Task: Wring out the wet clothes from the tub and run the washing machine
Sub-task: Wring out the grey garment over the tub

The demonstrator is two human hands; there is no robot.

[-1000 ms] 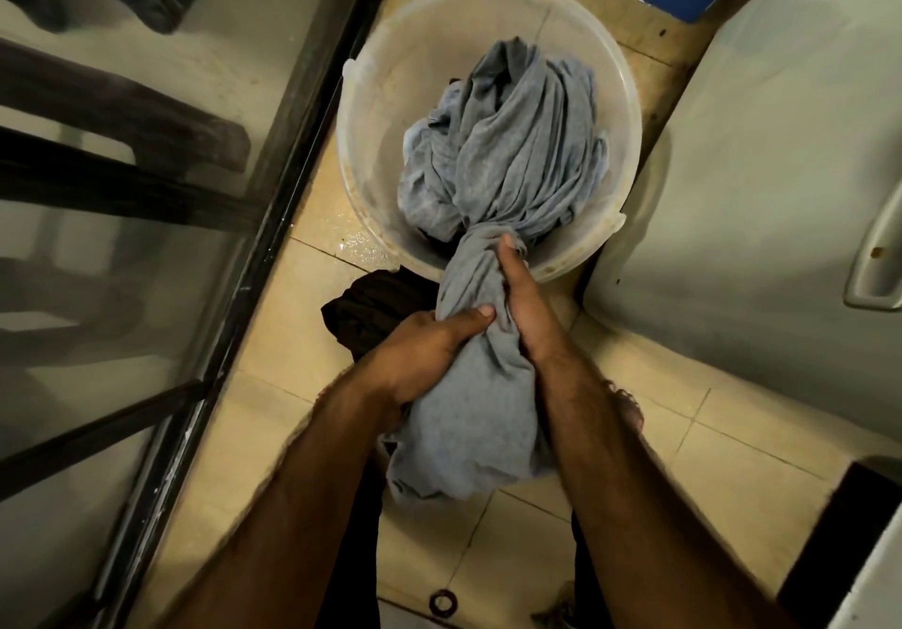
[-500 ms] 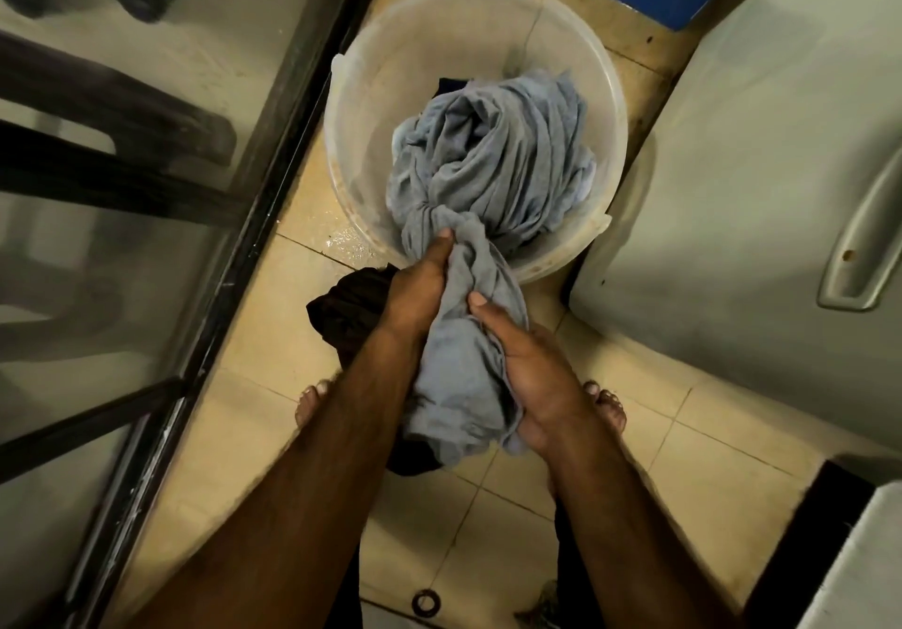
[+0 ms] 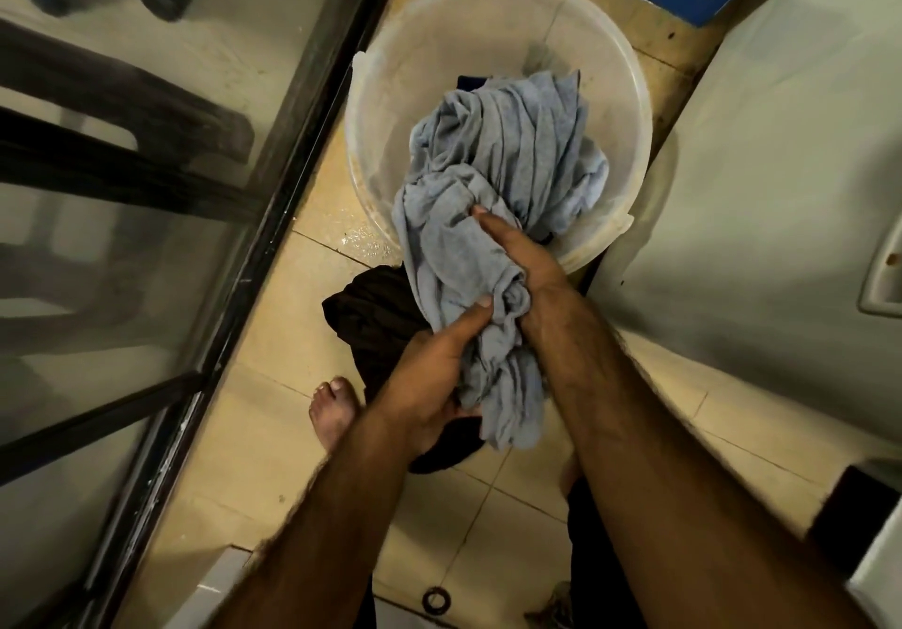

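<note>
While the grey garment point(image 3: 493, 174) hangs partly out of the tub point(image 3: 488, 8), both hands have it clamped at centre frame. The tub is a translucent white plastic vessel standing on the tiled floor point(image 3: 263, 433) in the upper middle of the frame. The bulk of the garment lies bunched inside it, against the near wall. A twisted length of the cloth runs over the near rim and down toward the bottom of the frame.

The right hand point(image 3: 522, 257) is the higher one, just at the tub's near rim. Its grip is closed round the twisted length, with the thumb laid along the cloth and pointing to the upper left. The left hand point(image 3: 429, 379) sits lower, below the rim. Its grip is likewise closed on the cloth, thumb pressed on top. The loose end of the garment hangs beneath the left hand.

A dark garment point(image 3: 371, 316) lies on the floor just below the tub, partly behind the hands. A bare foot point(image 3: 332, 413) stands left of it. A wet patch point(image 3: 363, 243) shows beside the tub's lower left edge. A dark-framed glass panel point(image 3: 273, 218) fills the left side of the frame. A white appliance point(image 3: 781, 189) with a recessed handle point(image 3: 883, 277) fills the right side.
</note>
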